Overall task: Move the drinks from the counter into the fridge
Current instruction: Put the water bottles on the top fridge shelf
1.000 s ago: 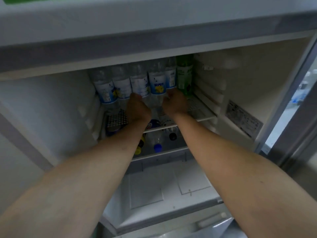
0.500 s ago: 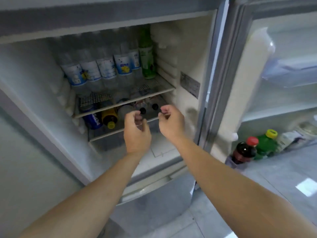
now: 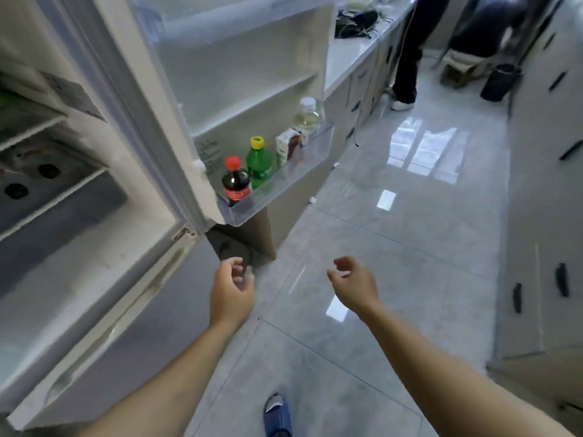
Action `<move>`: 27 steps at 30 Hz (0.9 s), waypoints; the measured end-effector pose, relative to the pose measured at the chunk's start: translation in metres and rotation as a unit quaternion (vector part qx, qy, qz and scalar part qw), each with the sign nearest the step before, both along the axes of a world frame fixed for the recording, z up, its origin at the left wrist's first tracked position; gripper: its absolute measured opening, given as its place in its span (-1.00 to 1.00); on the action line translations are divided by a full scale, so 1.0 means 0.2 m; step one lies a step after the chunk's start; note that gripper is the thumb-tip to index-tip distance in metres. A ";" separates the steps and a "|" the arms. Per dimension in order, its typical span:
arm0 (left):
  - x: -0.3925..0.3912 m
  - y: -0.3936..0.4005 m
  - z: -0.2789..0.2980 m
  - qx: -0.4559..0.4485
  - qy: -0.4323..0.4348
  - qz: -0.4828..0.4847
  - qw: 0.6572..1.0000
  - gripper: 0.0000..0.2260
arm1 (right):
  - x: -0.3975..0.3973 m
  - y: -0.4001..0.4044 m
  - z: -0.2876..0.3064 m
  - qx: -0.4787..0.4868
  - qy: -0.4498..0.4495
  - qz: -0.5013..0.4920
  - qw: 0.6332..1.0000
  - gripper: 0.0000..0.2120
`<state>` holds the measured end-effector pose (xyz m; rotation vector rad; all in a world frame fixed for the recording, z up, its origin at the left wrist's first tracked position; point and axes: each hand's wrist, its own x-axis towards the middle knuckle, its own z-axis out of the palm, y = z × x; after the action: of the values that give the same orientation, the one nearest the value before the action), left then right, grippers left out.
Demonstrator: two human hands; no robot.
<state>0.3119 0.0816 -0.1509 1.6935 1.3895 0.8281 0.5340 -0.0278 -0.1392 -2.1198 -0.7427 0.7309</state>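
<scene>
The fridge (image 3: 94, 247) stands open at my left, its shelves partly in view with dark bottle caps (image 3: 47, 171) on a lower shelf. The open door's bottom bin (image 3: 284, 184) holds a cola bottle with a red cap (image 3: 235, 181), a green bottle with a yellow cap (image 3: 259, 162), a small carton (image 3: 285, 146) and a clear bottle (image 3: 305, 119). My left hand (image 3: 232, 291) and my right hand (image 3: 355, 282) hang over the floor in front of the fridge, fingers loosely curled, holding nothing.
A white counter (image 3: 350, 55) with dark clutter runs away behind the fridge door. Another person's dark-trousered legs (image 3: 407, 58) stand by it. A black bin (image 3: 500, 82) and a stool sit at the far end. Cabinets (image 3: 545, 184) line the right. My blue slipper (image 3: 277, 414) is on the tiles.
Both hands have pulled back out of the fridge and dropped low, empty. My view has swung right, from the fridge shelves to the open door and the kitchen floor.
</scene>
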 end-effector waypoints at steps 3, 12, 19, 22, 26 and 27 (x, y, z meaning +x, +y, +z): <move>0.03 -0.08 -0.21 -0.143 0.057 -0.065 0.986 -0.74 | 0.18 -0.28 -0.14 -0.041 0.050 -0.106 0.992 -0.67; -0.12 -0.16 -0.59 -0.406 0.163 -0.109 0.893 -0.75 | 0.21 -0.94 -0.41 -0.102 0.208 -0.364 0.902 -0.69; -0.12 -0.06 -0.67 -0.451 0.235 -0.145 0.849 -0.73 | 0.04 -1.15 -0.50 -0.150 0.264 -0.435 0.848 -0.77; -0.04 -0.02 -0.68 -0.453 0.256 -0.154 0.840 -0.72 | 0.00 -1.21 -0.54 -0.175 0.284 -0.449 0.829 -0.79; 0.22 0.03 -0.69 -0.451 0.263 -0.160 0.837 -0.75 | 0.02 -1.31 -0.61 -0.201 0.301 -0.471 0.804 -0.82; 0.31 0.04 -0.68 -0.452 0.258 -0.161 0.838 -0.76 | 0.04 -1.33 -0.63 -0.204 0.307 -0.477 0.798 -0.81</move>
<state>0.3733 0.0901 -0.2875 1.3197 1.4232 -0.4970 0.5416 -0.2947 -0.2652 -2.0397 0.8746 0.9312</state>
